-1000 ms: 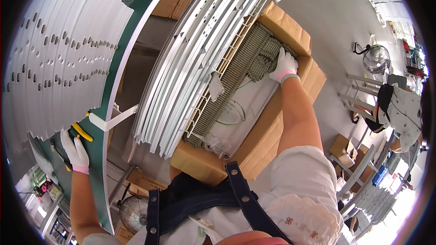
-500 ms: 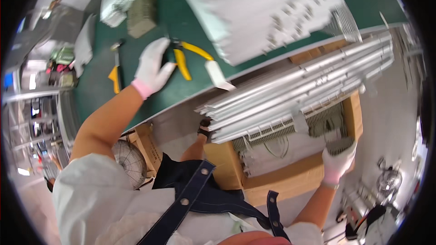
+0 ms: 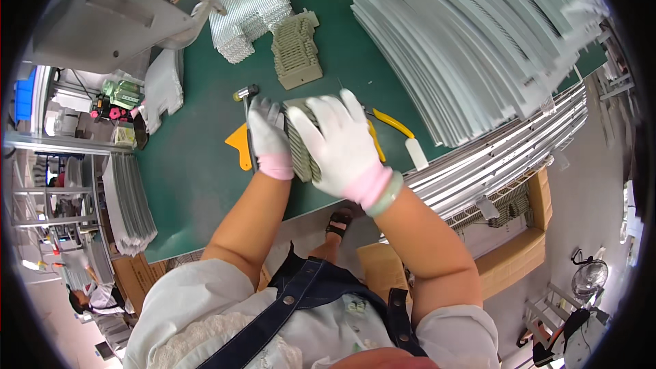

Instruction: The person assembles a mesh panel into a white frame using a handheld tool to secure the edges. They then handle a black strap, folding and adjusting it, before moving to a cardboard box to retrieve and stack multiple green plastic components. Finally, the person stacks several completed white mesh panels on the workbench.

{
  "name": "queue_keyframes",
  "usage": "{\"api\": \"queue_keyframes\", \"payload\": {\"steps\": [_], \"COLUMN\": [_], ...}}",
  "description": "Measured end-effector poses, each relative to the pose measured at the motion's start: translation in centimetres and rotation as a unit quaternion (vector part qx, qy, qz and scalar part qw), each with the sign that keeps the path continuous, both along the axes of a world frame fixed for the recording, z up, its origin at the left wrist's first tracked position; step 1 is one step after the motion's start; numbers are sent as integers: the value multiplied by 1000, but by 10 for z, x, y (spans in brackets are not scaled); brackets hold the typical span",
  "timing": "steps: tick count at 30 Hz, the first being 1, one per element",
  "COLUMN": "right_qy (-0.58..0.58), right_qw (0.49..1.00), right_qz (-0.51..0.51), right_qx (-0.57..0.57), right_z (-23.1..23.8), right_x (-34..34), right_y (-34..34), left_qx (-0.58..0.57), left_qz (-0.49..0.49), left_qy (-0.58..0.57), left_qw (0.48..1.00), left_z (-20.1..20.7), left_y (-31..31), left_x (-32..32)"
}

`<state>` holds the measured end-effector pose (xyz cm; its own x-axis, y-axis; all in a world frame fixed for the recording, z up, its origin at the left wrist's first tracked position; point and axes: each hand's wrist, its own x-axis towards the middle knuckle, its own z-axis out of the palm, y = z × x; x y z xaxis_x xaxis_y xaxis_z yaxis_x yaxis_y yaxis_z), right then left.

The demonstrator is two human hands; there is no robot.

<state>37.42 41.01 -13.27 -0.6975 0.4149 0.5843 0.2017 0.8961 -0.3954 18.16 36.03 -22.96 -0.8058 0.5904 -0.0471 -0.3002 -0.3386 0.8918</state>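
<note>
A grey-green block of ribbed strips (image 3: 301,154) stands on the green table near its front edge, between my two white-gloved hands. My left hand (image 3: 269,133) lies against the block's left side, with fingers closed around that edge. From the right, my right hand (image 3: 335,140) reaches over the block, its fingers gripping the top and right side and hiding much of it. Left of my hands are a hammer (image 3: 247,93) and an orange-yellow scraper (image 3: 239,145). Yellow-handled pliers (image 3: 393,123) lie just right of my right hand, partly covered by it.
Farther back lie a similar grey-green block (image 3: 297,51) and a stack of silvery finned sheets (image 3: 249,10). Long white-grey panels (image 3: 465,48) fill the table's right side. Metal strips (image 3: 506,133) lie along the front edge above a cardboard box (image 3: 512,263). More panels (image 3: 130,205) stand at left.
My right hand has brought the ribbed block from the cardboard box up to the table. My left hand has left the pliers and now meets the block. The view has shifted.
</note>
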Motion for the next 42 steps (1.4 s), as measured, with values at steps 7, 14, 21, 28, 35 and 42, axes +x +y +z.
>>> {"api": "queue_keyframes", "payload": {"steps": [7,14,21,28,35,42], "right_qy": [-486,-251,-127,69,38,-283], "right_qw": [872,920,954,978,777,595], "right_qz": [59,-299,-251,-177,-624,-703], "right_qx": [28,-34,-101,-88,-70,-267], "right_z": [2,-30,-44,-23,-166,-305], "right_x": [-111,-112,-94,59,380,569], "right_y": [37,-8,10,-33,-51,1], "left_qx": [-202,-198,-89,-97,-194,-202], "left_qz": [-238,-131,-215,-83,-341,-303], "left_qy": [308,629,246,712,783,796], "left_qw": [899,741,941,690,483,484], "left_z": [23,-25,-16,52,20,16], "left_y": [-19,-9,19,-30,-44,-44], "left_x": [-34,-49,-23,52,112,112]}}
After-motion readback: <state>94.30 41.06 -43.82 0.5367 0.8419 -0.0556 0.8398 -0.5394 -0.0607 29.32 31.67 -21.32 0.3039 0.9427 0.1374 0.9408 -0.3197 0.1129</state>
